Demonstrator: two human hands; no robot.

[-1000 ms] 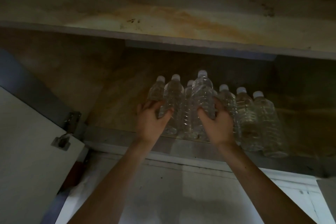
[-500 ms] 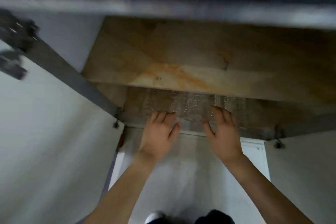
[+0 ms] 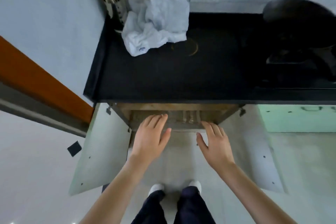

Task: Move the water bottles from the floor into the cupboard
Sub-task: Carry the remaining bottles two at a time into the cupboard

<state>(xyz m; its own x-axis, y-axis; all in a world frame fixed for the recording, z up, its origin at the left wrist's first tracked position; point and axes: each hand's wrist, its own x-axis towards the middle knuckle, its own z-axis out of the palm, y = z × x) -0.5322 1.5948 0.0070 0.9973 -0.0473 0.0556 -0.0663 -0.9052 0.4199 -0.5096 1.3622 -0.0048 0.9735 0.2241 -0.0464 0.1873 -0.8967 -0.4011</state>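
I look straight down at the cupboard (image 3: 214,110) under the black countertop. Its two doors stand open. Only the lower parts of clear water bottles (image 3: 189,117) show inside, at the front of the shelf; the rest is hidden by the counter. My left hand (image 3: 150,137) hovers in front of the cupboard's lower edge, fingers spread, holding nothing. My right hand (image 3: 215,143) is beside it, also spread and empty. Neither hand touches a bottle.
The left door (image 3: 101,151) and right door (image 3: 254,151) flank my arms. On the black countertop (image 3: 163,78) lie a crumpled white plastic bag (image 3: 156,18) and a dark pan (image 3: 300,29). My feet (image 3: 174,186) stand on the pale floor.
Both hands have let go of the bottles and drawn back out of the cupboard. My view has risen from inside the shelf to above the countertop.
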